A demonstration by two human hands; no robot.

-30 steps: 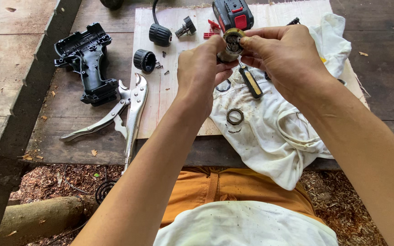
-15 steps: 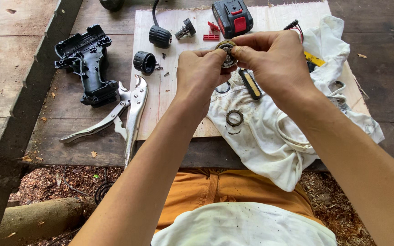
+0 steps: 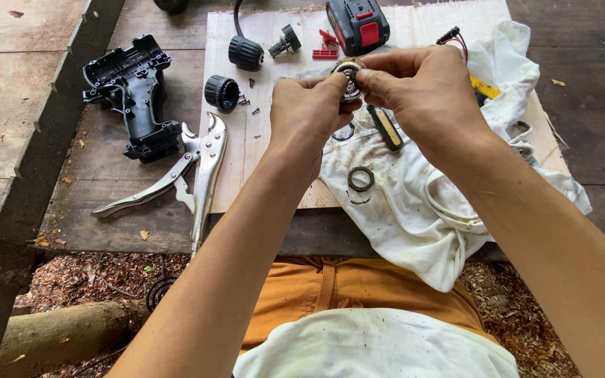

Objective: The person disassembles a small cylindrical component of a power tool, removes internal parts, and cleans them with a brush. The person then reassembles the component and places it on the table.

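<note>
Holding round metal gear part [image 3: 349,75] between left hand [image 3: 309,112], right hand [image 3: 425,94], red-black battery pack [image 3: 357,24] beyond

Round part [image 3: 349,75] pinched between both hands: brass-and-silver metal, dark centre. Rag [image 3: 428,203]: white, brown smudges. Ring [image 3: 360,178] on rag: dull grey-brown. Battery pack [image 3: 357,24]: black with red catch. Housing shell [image 3: 134,94]: black. Locking pliers [image 3: 190,175]: bright silver. Board [image 3: 253,154]: pale wood. Tool handle [image 3: 386,127]: black, yellow stripe. Trousers [image 3: 330,290]: orange
</note>
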